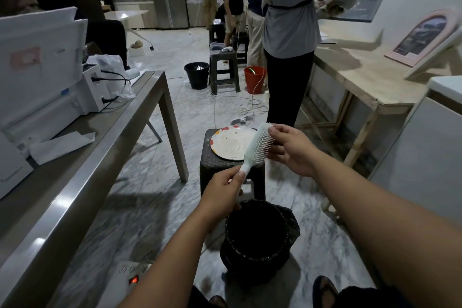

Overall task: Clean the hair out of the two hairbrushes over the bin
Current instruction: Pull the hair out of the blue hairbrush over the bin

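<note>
A pale mint hairbrush (257, 147) is held up in the air, just beyond the far rim of the black-lined bin (258, 230) and in front of the dark woven stool (225, 165). Its handle is clasped in the left hand (222, 195), thumb and fingers curled round the slim stem, a firm grip. The right hand (290, 150) is brought to the bristle face, fingertips curled in and pinching among the pins near the brush's far end; whether any hair is caught there cannot be told. Only this one brush is seen.

The brush is judged light and rigid, moulded plastic with a long oval head and rows of thin, springy pins. It is best taken by the handle, with hair drawn along the pins rather than across them. A round, speckled plate (230, 142) with red patches at its rim is seen on the stool. The bin liner looks thin and crinkled, glossy black.
</note>
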